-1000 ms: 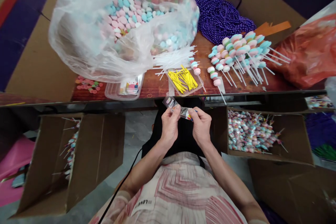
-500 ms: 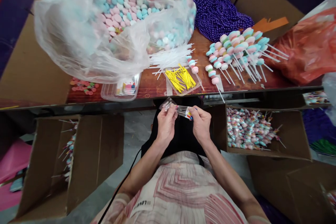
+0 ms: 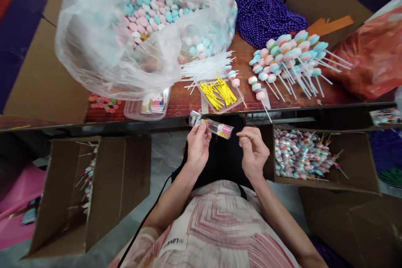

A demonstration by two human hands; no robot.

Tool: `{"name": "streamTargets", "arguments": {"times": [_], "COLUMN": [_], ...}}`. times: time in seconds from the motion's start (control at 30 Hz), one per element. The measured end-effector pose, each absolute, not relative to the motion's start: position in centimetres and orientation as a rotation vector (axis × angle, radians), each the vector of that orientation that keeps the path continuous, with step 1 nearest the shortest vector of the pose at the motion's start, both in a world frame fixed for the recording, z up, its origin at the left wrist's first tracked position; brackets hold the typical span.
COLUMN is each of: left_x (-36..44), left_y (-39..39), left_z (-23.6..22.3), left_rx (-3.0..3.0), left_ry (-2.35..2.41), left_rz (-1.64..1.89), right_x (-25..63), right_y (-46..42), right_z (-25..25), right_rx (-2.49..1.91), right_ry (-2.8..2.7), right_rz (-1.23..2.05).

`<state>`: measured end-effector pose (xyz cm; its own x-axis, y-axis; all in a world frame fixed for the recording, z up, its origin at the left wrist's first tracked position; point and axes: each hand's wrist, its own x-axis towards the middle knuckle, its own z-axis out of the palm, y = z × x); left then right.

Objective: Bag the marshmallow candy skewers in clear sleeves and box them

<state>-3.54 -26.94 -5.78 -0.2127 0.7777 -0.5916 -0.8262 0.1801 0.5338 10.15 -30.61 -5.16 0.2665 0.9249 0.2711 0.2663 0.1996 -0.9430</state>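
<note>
My left hand (image 3: 198, 144) pinches a small clear plastic bag (image 3: 216, 127) printed with coloured figures, just below the table edge. The bag lies slantwise, its right end free. To the right of it my right hand (image 3: 254, 150) is apart from the bag, fingers loosely bent with a gap to the thumb, nothing in it. On the table edge above sit a tray of yellow twist ties (image 3: 218, 93) and a plastic box (image 3: 132, 111) with more printed bags. Candy skewers (image 3: 290, 56) on white sticks are piled at the right, with a single candy skewer (image 3: 256, 88) in front.
A large bag of pastel candies (image 3: 147, 16) stands at the back left, near white sticks (image 3: 207, 67). Purple cord (image 3: 266, 12) lies behind. Below the table, cardboard boxes stand left (image 3: 119, 184) and right (image 3: 354, 159), both with wrapped candy skewers. An orange-red bag (image 3: 367, 58) rests far right.
My right hand has let go of the bag's right end and moved right and slightly down. My left hand still holds the bag, now more fully in view. The camera view has shifted slightly.
</note>
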Motion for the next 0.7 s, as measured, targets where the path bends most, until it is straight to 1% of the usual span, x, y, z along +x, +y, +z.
{"name": "streamTargets", "arguments": {"times": [0.1,0.3,0.43,0.57,0.7], "left_x": [-3.4,-3.3,-3.7,-4.2,-4.3], "left_y": [-27.1,-27.4,-27.7,-27.8,-27.6], "left_z": [-5.7,-5.8,-6.2,-6.3,-5.9], "left_rx": [-0.046,0.229,0.425,0.474,0.355], "left_ry": [1.025,1.052,1.095,1.149,1.135], "left_rz": [1.471,1.313,1.232,1.158,1.254], "right_x": [10.2,10.0,10.4,10.7,10.5], "right_y": [-30.9,-29.9,-29.6,-29.4,-29.4], "right_z": [-4.7,-6.0,-6.4,-6.0,-5.8], "right_rx": [-1.315,-1.277,-1.381,-1.295,-1.313], "right_ry": [-1.484,-1.857,-1.896,-1.952,-1.902], "right_rz": [0.626,0.721,0.697,0.641,0.601]}}
